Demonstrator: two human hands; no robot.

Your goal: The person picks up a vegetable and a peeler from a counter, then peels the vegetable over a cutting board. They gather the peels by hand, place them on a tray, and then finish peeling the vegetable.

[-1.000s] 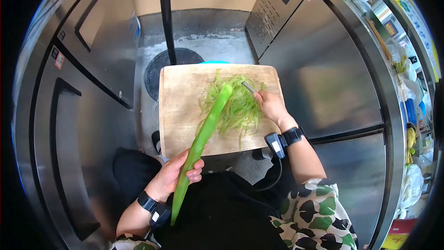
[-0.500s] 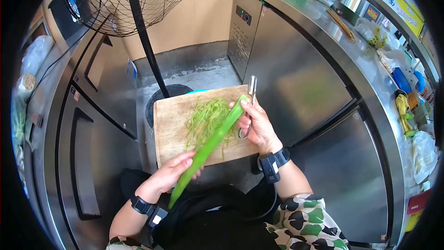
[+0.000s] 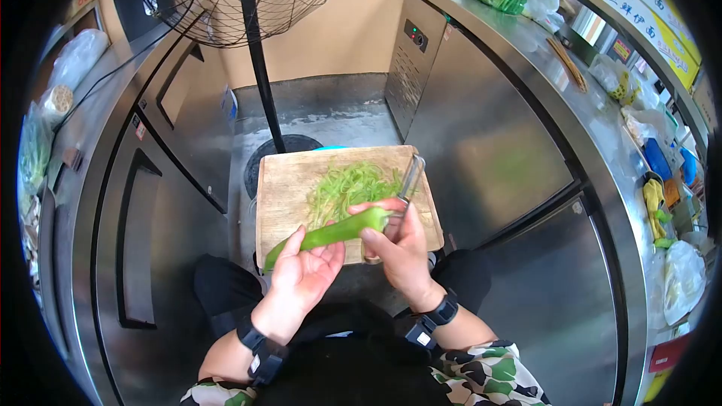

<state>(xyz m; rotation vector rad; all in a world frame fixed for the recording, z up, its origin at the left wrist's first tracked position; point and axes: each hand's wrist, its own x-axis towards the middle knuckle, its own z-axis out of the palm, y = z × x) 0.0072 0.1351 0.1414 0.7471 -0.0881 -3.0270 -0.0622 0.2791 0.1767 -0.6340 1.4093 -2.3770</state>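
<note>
A long green celtuce stem (image 3: 331, 234) lies across both my hands above the cutting board, its pale blunt end to the right. My left hand (image 3: 299, 278), palm up, cradles the stem with the thumb over its near side. Around the blunt end close the fingers of my right hand (image 3: 406, 259), which also grips a metal peeler (image 3: 411, 177) that points up and away. Thin green peelings (image 3: 342, 189) are heaped on the wooden cutting board (image 3: 282, 184) beneath.
Steel cabinets flank me, the left one (image 3: 180, 233) and the right one (image 3: 481, 120). A black fan pole (image 3: 261, 83) rises behind the board. On the right counter lie chopsticks (image 3: 566, 64), plastic bags (image 3: 683, 278) and a yellow cloth (image 3: 654, 199).
The celtuce stem has swung from steeply slanted to nearly level. My left hand has turned palm up and moved right; my right hand is lower. The view has shifted slightly.
</note>
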